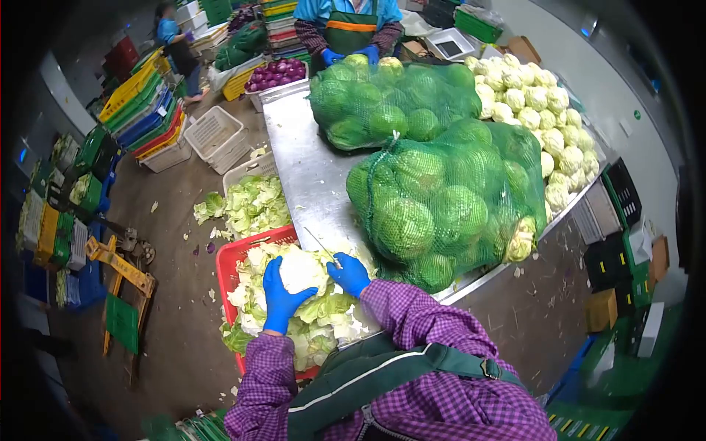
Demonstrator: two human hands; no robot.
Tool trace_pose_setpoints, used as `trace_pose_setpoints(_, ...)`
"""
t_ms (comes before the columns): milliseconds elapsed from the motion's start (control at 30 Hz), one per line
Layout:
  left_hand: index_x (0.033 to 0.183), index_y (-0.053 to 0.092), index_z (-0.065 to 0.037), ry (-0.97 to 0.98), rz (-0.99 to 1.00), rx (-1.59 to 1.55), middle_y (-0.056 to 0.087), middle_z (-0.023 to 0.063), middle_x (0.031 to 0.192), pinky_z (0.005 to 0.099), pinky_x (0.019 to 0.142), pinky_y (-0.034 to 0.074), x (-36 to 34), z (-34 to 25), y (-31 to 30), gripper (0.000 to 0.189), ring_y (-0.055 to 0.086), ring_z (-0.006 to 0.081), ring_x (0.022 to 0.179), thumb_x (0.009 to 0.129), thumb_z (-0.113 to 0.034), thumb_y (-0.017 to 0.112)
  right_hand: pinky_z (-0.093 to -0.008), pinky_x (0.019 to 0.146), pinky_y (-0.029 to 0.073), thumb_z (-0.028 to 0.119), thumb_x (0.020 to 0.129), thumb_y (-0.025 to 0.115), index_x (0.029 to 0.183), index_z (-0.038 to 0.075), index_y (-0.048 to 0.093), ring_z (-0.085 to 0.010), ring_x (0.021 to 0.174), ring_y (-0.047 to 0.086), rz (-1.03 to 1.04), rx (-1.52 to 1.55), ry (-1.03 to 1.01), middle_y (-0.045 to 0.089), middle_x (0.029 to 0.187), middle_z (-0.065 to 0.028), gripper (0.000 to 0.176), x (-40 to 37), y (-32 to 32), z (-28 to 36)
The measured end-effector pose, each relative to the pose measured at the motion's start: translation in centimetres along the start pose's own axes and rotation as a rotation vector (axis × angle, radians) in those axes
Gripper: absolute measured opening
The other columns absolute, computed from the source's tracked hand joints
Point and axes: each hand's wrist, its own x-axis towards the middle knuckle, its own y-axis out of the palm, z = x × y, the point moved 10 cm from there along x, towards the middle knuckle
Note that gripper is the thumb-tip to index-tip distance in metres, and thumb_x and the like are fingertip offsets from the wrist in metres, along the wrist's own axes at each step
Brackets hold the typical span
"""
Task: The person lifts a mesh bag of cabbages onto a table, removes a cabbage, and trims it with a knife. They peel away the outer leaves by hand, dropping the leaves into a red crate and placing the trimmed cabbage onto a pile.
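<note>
My left hand [284,297], in a blue glove, cups the near-left side of a pale peeled cabbage [301,271]. To the right of the cabbage, my blue-gloved right hand [351,274] is closed on the handle of a knife, whose thin blade [317,240] points up and left over the steel table [290,140]. Below the cabbage, loose leaves [323,327] fill a red crate [223,273] at the table's left edge. Close to my right hand lies a green mesh sack [448,202] full of green cabbages.
Behind that sack is a second mesh sack [397,99], beside a pile of peeled cabbages [544,110]. A co-worker [349,26] stands at the far end. A leaf-filled white crate [254,170] and stacked crates [147,117] stand at left.
</note>
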Motion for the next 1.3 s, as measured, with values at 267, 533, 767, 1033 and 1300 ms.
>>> trace_pose_setpoints(267,0.143,0.022,-0.006,-0.100,0.205,0.025,0.037,0.0198,0.135,0.0472,0.105,0.025,-2.7,2.6,0.4,0.131,0.033,0.0379,0.125,0.040,-0.048,0.089,-0.0339,0.049,0.047,0.028,0.088,0.055,0.081,0.006,0.060,-0.0195,0.055,0.059,0.150,0.150,0.016,0.060,0.066,-0.0103,0.024,1.9,3.4,-5.0)
trace_pose_setpoints(533,0.140,0.032,-0.010,-0.144,0.165,0.131,0.043,0.0161,0.129,0.0431,0.097,0.035,-0.8,-0.9,-0.2,0.117,0.042,0.0344,0.115,0.044,-0.048,0.087,-0.0286,0.041,0.041,0.030,0.087,0.057,0.088,0.005,0.056,-0.0136,0.047,0.050,0.218,0.682,0.600,0.057,0.071,-0.0053,0.025,-0.1,2.6,-4.5)
trace_pose_setpoints(767,0.141,0.030,-0.008,-0.058,0.132,0.021,0.043,0.0173,0.129,0.0431,0.101,0.035,0.2,-2.6,2.2,0.117,0.042,0.0338,0.117,0.046,-0.044,0.088,-0.0324,0.052,0.047,0.029,0.089,0.057,0.100,0.002,0.056,-0.0198,0.057,0.058,0.225,0.413,0.400,0.062,0.082,-0.0094,0.030,0.5,-3.7,-2.0)
trace_pose_setpoints(1033,0.142,0.022,-0.003,-0.254,0.090,-0.105,0.040,0.0214,0.130,0.0437,0.102,0.034,0.9,-1.5,3.9,0.118,0.038,0.0357,0.123,0.051,-0.042,0.087,-0.0436,0.084,0.048,0.026,0.093,0.047,0.144,0.016,0.025,-0.0395,0.109,0.054,0.104,-0.229,-0.364,0.043,0.133,-0.0256,0.057,-2.9,-5.9,7.5)
trace_pose_setpoints(1300,0.138,0.029,-0.001,-0.149,-0.022,-0.109,0.041,0.0214,0.129,0.0428,0.101,0.036,0.7,-2.7,4.0,0.112,0.042,0.0345,0.120,0.050,-0.038,0.087,-0.0388,0.093,0.044,0.030,0.094,0.046,0.138,0.014,0.038,-0.0355,0.111,0.054,0.173,-0.273,-0.177,0.050,0.127,-0.0214,0.047,-0.9,-2.5,4.2)
